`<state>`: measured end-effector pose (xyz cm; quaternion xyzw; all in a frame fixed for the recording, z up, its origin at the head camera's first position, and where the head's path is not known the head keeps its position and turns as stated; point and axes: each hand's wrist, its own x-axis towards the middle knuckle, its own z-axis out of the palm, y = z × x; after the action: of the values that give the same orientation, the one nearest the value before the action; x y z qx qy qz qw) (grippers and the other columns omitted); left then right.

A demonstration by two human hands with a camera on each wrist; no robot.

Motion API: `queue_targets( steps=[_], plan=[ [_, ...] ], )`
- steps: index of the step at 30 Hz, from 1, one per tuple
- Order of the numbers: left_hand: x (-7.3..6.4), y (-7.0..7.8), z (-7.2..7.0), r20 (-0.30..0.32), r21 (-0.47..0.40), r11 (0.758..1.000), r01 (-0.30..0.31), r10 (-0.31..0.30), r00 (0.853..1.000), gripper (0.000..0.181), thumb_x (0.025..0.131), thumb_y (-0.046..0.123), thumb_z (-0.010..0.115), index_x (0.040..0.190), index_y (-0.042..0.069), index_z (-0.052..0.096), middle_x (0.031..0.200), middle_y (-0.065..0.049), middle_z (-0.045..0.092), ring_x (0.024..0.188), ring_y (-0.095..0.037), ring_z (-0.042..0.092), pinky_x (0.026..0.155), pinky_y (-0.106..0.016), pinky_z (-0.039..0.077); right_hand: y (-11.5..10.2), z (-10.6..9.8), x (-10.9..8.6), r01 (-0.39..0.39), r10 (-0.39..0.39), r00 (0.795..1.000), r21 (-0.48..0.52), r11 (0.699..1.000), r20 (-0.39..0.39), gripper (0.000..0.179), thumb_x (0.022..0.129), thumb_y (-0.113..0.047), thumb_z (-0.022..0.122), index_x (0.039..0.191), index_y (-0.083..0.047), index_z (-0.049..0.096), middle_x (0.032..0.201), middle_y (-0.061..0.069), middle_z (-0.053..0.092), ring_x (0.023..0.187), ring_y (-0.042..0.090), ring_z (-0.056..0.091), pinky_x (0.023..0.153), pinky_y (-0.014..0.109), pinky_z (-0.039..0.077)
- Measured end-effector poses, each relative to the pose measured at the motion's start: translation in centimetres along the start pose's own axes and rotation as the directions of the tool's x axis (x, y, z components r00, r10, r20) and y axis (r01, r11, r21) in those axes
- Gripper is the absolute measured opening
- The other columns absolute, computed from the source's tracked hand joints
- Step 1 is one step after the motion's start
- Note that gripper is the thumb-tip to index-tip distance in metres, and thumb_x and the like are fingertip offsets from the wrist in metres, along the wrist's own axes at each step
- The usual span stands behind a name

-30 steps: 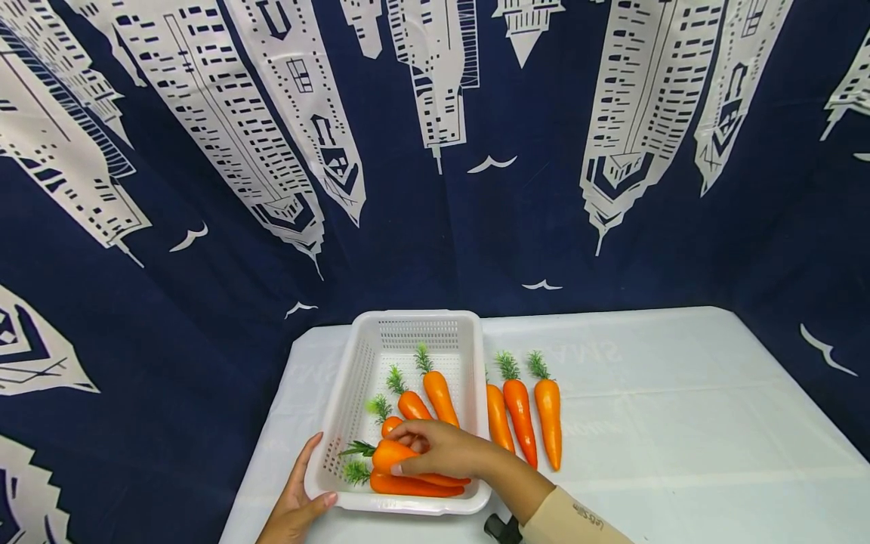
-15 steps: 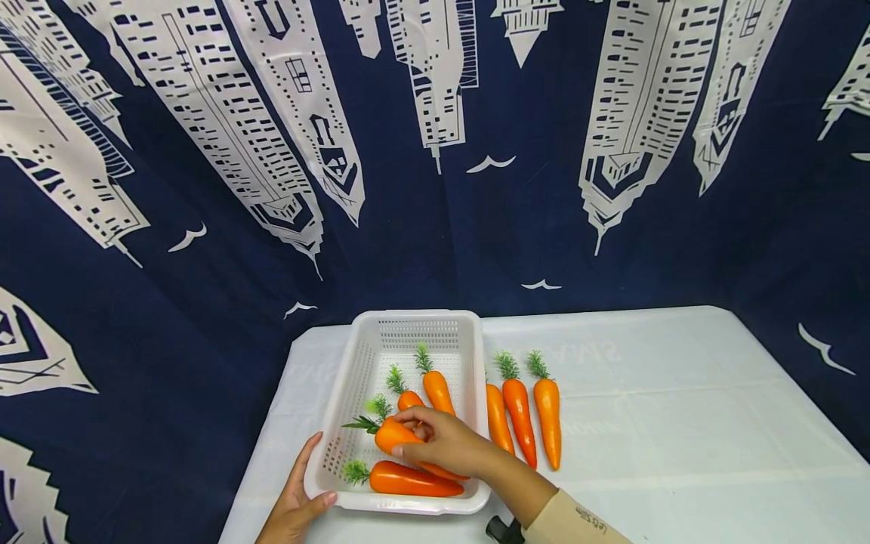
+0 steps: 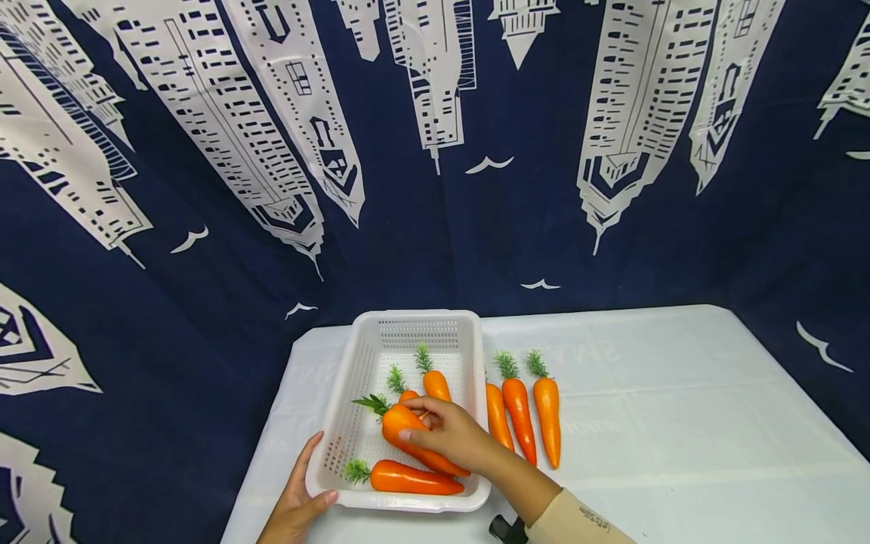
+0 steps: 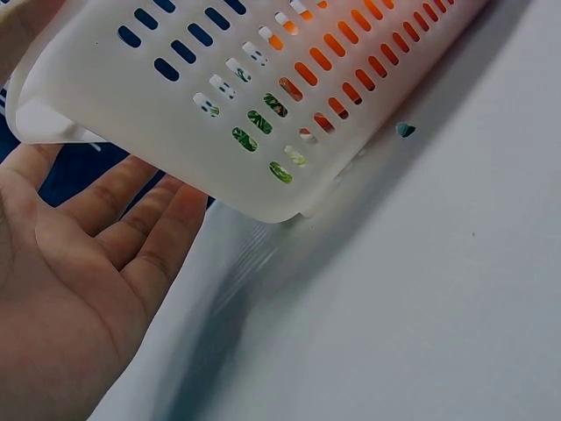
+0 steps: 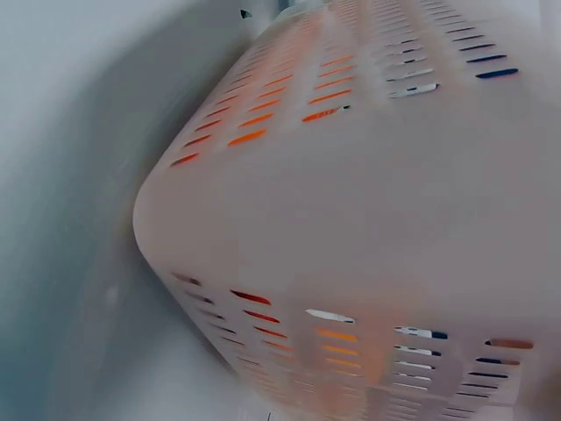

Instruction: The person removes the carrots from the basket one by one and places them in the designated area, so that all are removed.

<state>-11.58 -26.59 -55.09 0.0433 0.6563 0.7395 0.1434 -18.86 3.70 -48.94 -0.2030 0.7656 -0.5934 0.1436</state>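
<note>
My right hand [image 3: 451,434] pinches a thick orange carrot [image 3: 401,425] with dark green leaves, slanted inside the white plastic basket [image 3: 332,400]. Nearer the basket's front wall lies a redder carrot [image 3: 414,477], its green top to the left. Farther back in the basket, several carrots [image 3: 437,385] rest with their feathery tops away from me, partly covered by the held carrot and hand. My left hand [image 3: 295,491] holds the basket's near left corner, thumb at the front rim; in the left wrist view its fingers [image 4: 158,228] reach under the rim.
Right of the basket, 3 carrots [image 3: 547,423] lie side by side on the white-covered table [image 3: 666,408]. A dark blue cloth with white buildings [image 3: 442,249] hangs behind. Below the right forearm is a small black object [image 3: 506,529]. The right wrist view shows the slotted basket wall [image 5: 351,202].
My right hand has lifted the thick carrot away from the redder one and carried it farther back over the other carrots. The left hand stays at the basket corner.
</note>
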Motion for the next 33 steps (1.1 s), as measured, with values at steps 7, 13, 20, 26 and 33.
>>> queue_targets(
  steps=[7,13,20,26,33],
  plan=[
    [0.1,0.0,0.1,-0.014,0.021,1.000,-0.005,0.005,1.000,0.097,0.094,0.004,0.063,0.162,0.029,-0.001,0.164,-0.017,-0.014,0.136,-0.012,0.033,0.097,-0.026,0.051,0.2,-0.1,-0.1,0.025,-0.021,0.995,0.034,0.999,-0.093,0.047,0.091,-0.035,0.075,0.135,-0.022,0.063,0.114,0.000,0.064,0.087,0.013,0.052,0.075,0.020,0.046],
    [0.0,0.1,0.1,-0.040,0.018,1.000,0.014,-0.014,0.999,0.098,0.093,0.003,0.064,0.163,0.030,0.000,0.164,-0.013,-0.010,0.138,-0.018,0.031,0.096,-0.027,0.052,0.0,0.0,-0.1,0.038,-0.024,0.988,0.094,0.995,-0.152,0.046,0.091,-0.032,0.076,0.134,-0.022,0.064,0.110,0.003,0.064,0.085,0.012,0.054,0.074,0.019,0.048],
    [0.1,0.1,0.0,-0.007,0.005,1.000,-0.002,0.002,1.000,0.098,0.094,0.004,0.063,0.162,0.030,-0.002,0.164,-0.011,-0.013,0.122,0.014,0.041,0.098,-0.024,0.050,-0.4,-0.6,-0.9,0.016,0.015,0.981,0.159,0.987,-0.194,0.047,0.090,-0.028,0.077,0.134,-0.020,0.063,0.125,0.006,0.064,0.095,0.014,0.063,0.078,0.022,0.055],
    [0.0,0.3,0.2,-0.016,0.010,1.000,-0.005,0.005,1.000,0.097,0.094,0.005,0.063,0.162,0.030,0.000,0.163,-0.010,-0.010,0.122,0.013,0.042,0.098,-0.024,0.050,-0.4,-1.5,-1.4,-0.011,0.050,0.976,0.180,0.984,-0.214,0.047,0.091,-0.028,0.076,0.135,-0.023,0.061,0.126,0.007,0.063,0.097,0.015,0.064,0.077,0.023,0.056],
    [0.0,0.3,0.3,-0.016,0.004,1.000,0.002,-0.002,1.000,0.097,0.094,0.004,0.063,0.162,0.031,0.000,0.164,-0.009,-0.012,0.122,0.014,0.042,0.098,-0.024,0.050,-0.1,-2.7,-2.1,0.021,0.026,0.972,0.198,0.980,-0.233,0.048,0.093,-0.026,0.074,0.138,-0.019,0.059,0.128,0.010,0.060,0.095,0.014,0.066,0.078,0.023,0.057]
  ],
)
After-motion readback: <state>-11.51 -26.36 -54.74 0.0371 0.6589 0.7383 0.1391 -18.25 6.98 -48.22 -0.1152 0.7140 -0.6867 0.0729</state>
